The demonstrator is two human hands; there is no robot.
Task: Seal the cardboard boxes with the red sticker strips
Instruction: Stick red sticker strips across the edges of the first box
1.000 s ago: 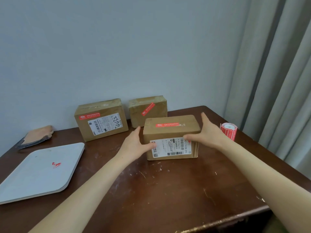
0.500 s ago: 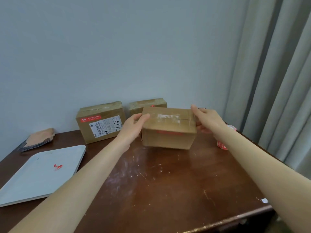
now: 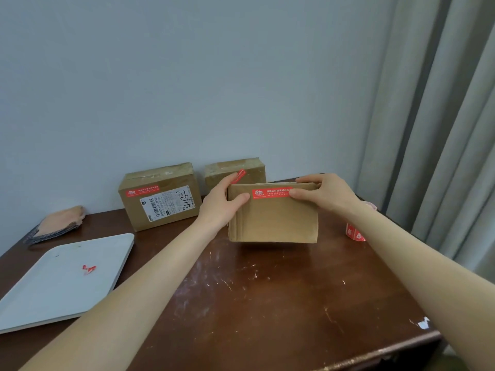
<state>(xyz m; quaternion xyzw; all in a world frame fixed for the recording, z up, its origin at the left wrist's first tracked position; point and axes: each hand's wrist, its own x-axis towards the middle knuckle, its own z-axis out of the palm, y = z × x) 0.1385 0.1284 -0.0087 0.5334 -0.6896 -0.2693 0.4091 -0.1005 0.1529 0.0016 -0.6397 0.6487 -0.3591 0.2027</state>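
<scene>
Box (image 3: 273,218) with red sticker strip (image 3: 270,193) between left hand (image 3: 222,207) and right hand (image 3: 325,194)

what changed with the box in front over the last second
The left hand and right hand lifted the front box and rolled it over: its shipping label is now out of sight and the red sticker strip faces the camera. The back boxes, tray and sticker roll stayed put.

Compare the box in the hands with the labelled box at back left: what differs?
The held box is gripped by the left hand and right hand; the back-left box stands untouched on the table. The held box's facing side shows only a red strip; the back-left box also carries a white shipping label with handwriting. Both are brown cardboard with a red strip showing.
</scene>
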